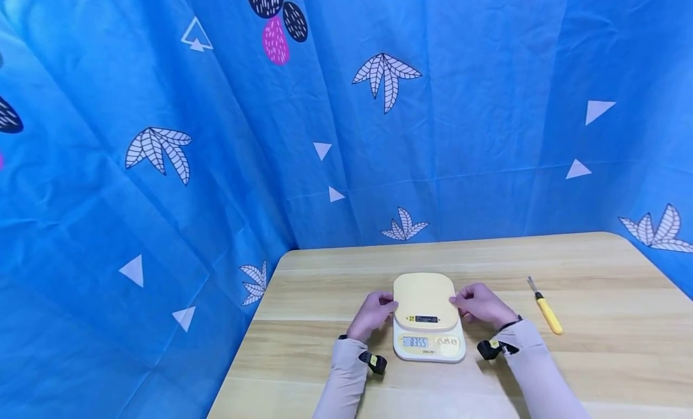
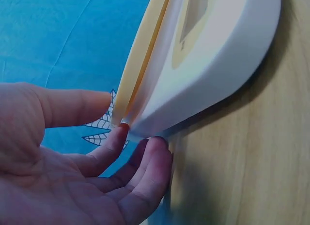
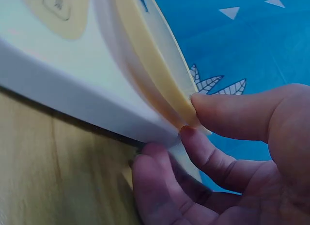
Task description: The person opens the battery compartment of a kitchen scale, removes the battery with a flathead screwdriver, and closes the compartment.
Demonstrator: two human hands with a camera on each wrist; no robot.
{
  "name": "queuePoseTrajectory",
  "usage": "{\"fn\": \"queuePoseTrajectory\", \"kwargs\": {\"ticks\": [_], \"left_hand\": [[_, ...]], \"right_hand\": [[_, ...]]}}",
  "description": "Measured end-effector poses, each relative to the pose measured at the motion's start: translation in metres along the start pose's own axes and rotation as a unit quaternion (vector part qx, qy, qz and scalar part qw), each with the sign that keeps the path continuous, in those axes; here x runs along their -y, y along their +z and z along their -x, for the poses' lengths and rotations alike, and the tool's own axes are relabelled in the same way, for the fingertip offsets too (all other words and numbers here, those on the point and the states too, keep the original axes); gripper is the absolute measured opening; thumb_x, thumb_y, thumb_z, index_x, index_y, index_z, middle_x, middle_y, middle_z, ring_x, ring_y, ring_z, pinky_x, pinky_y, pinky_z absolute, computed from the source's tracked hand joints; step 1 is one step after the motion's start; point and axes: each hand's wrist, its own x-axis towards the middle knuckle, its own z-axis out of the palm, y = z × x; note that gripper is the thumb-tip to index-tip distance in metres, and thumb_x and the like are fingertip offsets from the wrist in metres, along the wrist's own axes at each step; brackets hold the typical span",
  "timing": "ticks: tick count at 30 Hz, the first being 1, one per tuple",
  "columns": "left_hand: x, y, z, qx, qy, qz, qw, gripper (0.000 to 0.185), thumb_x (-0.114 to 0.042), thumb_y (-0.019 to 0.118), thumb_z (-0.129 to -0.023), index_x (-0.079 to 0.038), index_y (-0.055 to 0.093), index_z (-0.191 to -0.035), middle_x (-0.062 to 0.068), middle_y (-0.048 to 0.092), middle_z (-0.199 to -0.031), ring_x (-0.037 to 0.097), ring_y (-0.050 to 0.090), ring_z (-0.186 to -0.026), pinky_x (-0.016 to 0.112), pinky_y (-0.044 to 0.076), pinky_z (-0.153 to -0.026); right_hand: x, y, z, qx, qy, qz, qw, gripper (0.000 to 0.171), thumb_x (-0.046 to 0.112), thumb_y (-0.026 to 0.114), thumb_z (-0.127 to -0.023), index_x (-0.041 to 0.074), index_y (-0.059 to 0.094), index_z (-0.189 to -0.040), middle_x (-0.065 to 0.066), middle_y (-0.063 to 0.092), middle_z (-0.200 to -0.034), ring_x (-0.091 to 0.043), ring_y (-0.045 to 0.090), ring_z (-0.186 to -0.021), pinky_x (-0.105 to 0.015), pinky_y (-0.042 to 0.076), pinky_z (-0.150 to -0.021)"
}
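Head: left grip [image 1: 373, 315], right grip [image 1: 480, 304] pinching yellow platform [image 1: 425, 296] on white scale [image 1: 450, 352].

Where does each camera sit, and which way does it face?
Head: on the person's head, facing forward and down at the scale, table and curtain; left hand, right hand and sleeves show.
Left wrist: on that wrist, facing the scale's left edge; left hand shows at lower left.
Right wrist: on that wrist, facing the scale's right edge; right hand shows at lower right.
Shared: both wrist views show the scale, table and curtain.
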Motion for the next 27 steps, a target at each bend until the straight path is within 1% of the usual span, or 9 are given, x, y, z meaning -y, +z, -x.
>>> {"fn": "queuePoseTrajectory", "kwargs": {"ticks": [5, 10, 13, 17, 19, 22, 24, 27], "left_hand": [[-0.002, -0.001, -0.001, 0.001, 0.008, 0.014, 0.9999, 0.027, -0.011, 0.066, -0.097, 0.003, 0.064, -0.120, 0.012, 0.069, -0.106, 0.017, 0.065, -0.089, 0.029, 0.062, -0.076], [-0.003, -0.002, -0.001, 0.000, 0.010, 0.039, 0.9992, 0.026, -0.010, 0.067, -0.097, 0.002, 0.064, -0.120, 0.012, 0.070, -0.105, 0.016, 0.067, -0.087, 0.030, 0.064, -0.078], [-0.004, -0.004, -0.001, -0.004, 0.025, 0.062, 0.9978, 0.026, -0.009, 0.068, -0.097, 0.003, 0.065, -0.120, 0.014, 0.070, -0.106, 0.017, 0.068, -0.089, 0.033, 0.066, -0.080], [-0.006, -0.007, -0.001, -0.009, 0.046, 0.090, 0.9948, 0.024, -0.009, 0.067, -0.097, 0.004, 0.065, -0.118, 0.016, 0.070, -0.109, 0.017, 0.068, -0.090, 0.037, 0.067, -0.083], [-0.008, -0.008, -0.001, -0.012, 0.051, 0.097, 0.9938, 0.024, -0.010, 0.068, -0.098, 0.004, 0.066, -0.117, 0.016, 0.070, -0.110, 0.016, 0.069, -0.089, 0.038, 0.067, -0.085], [-0.011, -0.009, 0.000, -0.018, 0.058, 0.107, 0.9924, 0.024, -0.012, 0.069, -0.098, 0.002, 0.067, -0.117, 0.015, 0.071, -0.112, 0.014, 0.069, -0.091, 0.039, 0.066, -0.087], [-0.013, -0.009, -0.001, -0.023, 0.068, 0.115, 0.9908, 0.025, -0.012, 0.070, -0.097, 0.002, 0.067, -0.117, 0.016, 0.071, -0.113, 0.014, 0.070, -0.092, 0.039, 0.066, -0.089], [-0.018, -0.009, -0.001, -0.026, 0.086, 0.130, 0.9875, 0.027, -0.010, 0.072, -0.096, 0.003, 0.064, -0.118, 0.018, 0.070, -0.113, 0.015, 0.071, -0.093, 0.038, 0.066, -0.090]], "right_hand": [[0.001, -0.005, 0.000, 0.014, -0.011, -0.022, 1.000, 0.023, 0.016, 0.068, -0.099, -0.007, 0.063, -0.100, -0.011, 0.063, -0.086, -0.019, 0.062, -0.075, -0.027, 0.060, -0.061], [-0.002, -0.012, -0.001, 0.036, -0.020, -0.038, 0.998, 0.031, 0.019, 0.065, -0.102, -0.011, 0.064, -0.111, -0.010, 0.069, -0.095, -0.018, 0.068, -0.083, -0.033, 0.066, -0.074], [0.000, -0.017, 0.000, 0.041, -0.018, -0.064, 0.997, 0.033, 0.018, 0.065, -0.101, -0.012, 0.064, -0.117, -0.010, 0.071, -0.095, -0.017, 0.068, -0.080, -0.035, 0.066, -0.078], [0.005, -0.023, 0.003, 0.041, -0.032, -0.079, 0.995, 0.033, 0.017, 0.066, -0.100, -0.012, 0.064, -0.117, -0.010, 0.073, -0.093, -0.018, 0.070, -0.078, -0.036, 0.066, -0.080], [0.008, -0.025, 0.005, 0.043, -0.045, -0.079, 0.995, 0.034, 0.017, 0.066, -0.100, -0.012, 0.064, -0.117, -0.009, 0.075, -0.095, -0.018, 0.072, -0.082, -0.036, 0.066, -0.083], [0.012, -0.028, 0.007, 0.043, -0.058, -0.104, 0.992, 0.034, 0.013, 0.067, -0.099, -0.015, 0.061, -0.118, -0.010, 0.076, -0.100, -0.018, 0.074, -0.089, -0.037, 0.066, -0.088], [0.014, -0.030, 0.008, 0.040, -0.066, -0.118, 0.990, 0.035, 0.012, 0.068, -0.098, -0.015, 0.059, -0.120, -0.009, 0.075, -0.101, -0.016, 0.073, -0.090, -0.035, 0.066, -0.089], [0.018, -0.033, 0.009, 0.030, -0.072, -0.136, 0.988, 0.042, 0.010, 0.070, -0.097, -0.016, 0.053, -0.125, -0.007, 0.074, -0.101, -0.013, 0.073, -0.090, -0.034, 0.066, -0.089]]}}
